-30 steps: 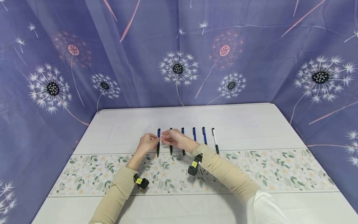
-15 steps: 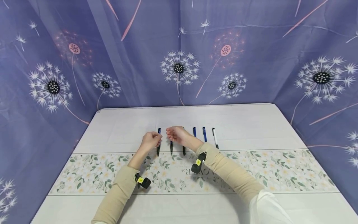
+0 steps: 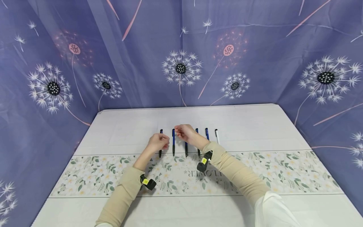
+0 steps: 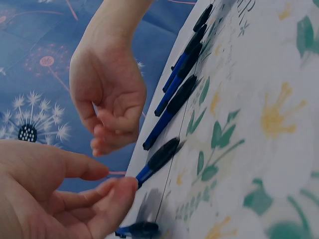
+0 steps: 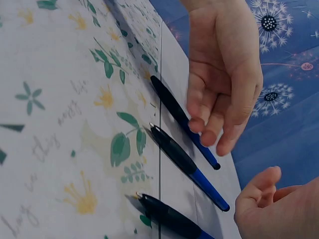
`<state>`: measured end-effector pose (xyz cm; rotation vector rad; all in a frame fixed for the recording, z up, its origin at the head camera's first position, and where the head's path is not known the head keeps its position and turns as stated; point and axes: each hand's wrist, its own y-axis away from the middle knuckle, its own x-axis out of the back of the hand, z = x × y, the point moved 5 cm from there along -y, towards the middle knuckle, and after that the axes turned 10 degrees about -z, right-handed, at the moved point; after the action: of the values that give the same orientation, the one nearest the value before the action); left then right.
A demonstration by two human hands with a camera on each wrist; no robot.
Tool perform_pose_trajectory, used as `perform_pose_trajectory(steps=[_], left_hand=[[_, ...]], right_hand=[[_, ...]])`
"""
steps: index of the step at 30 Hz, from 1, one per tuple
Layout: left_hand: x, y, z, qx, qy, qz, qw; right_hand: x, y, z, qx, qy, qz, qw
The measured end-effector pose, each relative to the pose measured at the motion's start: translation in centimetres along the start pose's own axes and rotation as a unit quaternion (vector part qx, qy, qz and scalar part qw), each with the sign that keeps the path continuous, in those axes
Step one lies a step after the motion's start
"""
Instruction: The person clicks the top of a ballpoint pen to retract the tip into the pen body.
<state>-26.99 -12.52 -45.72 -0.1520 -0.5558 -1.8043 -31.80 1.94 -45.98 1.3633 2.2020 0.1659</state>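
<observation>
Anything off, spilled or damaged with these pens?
Nothing looks spilled or damaged. Odd one out: the white pen ends the row on the right beside five blue pens. Printed lettering appears upside down in the head view.

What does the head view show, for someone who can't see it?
A person's left hand and right hand hover over a row of five blue pens and one white pen on a flower-banded table, before a dandelion-print backdrop.

A person's left forearm (image 3: 120, 197) and right forearm (image 3: 236, 171) reach forward, angled inward; the left hand (image 3: 158, 142) points rightward, fingers (image 4: 122, 196) loosely bent; the right hand (image 3: 185, 133), slightly farther forward, points leftward, similarly relaxed; the two hands are near each other yet apart.
</observation>
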Motion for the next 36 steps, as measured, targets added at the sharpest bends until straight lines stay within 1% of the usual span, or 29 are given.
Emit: perform_pose_trajectory(steps=[4,9,13,19,23,28,36], left_hand=[[-0.5,0.0,0.3,0.014,-0.014,0.006,0.9998],[-1.1,0.0,0.9,0.005,-0.042,0.009,0.9991],[-1.6,0.1,1.3,0.006,-0.071,0.004,0.9975],[-2.2,0.2,1.4,0.004,-0.124,-0.004,0.9922],[-2.5,0.0,1.3,0.000,-0.147,-0.015,0.9890],[-2.9,-0.3,1.3,0.010,-0.180,-0.025,0.9833],[-3.1,-0.5,1.2,0.034,-0.204,-0.012,0.9782]], right_hand=[[0.1,0.0,-0.2,-0.007,-0.002,0.005,1.0000],[0.1,0.1,-0.3,-0.023,0.016,0.010,0.9996],[0.1,0.3,-0.3,-0.034,0.041,0.017,0.9985],[0.1,0.4,-0.1,-0.044,0.056,0.012,0.9974],[0.2,0.4,0.1,-0.048,0.064,0.010,0.9967],[0.2,0.2,0.2,-0.049,0.077,0.013,0.9957],[0.2,0.2,0.1,-0.045,0.098,0.012,0.9941]])
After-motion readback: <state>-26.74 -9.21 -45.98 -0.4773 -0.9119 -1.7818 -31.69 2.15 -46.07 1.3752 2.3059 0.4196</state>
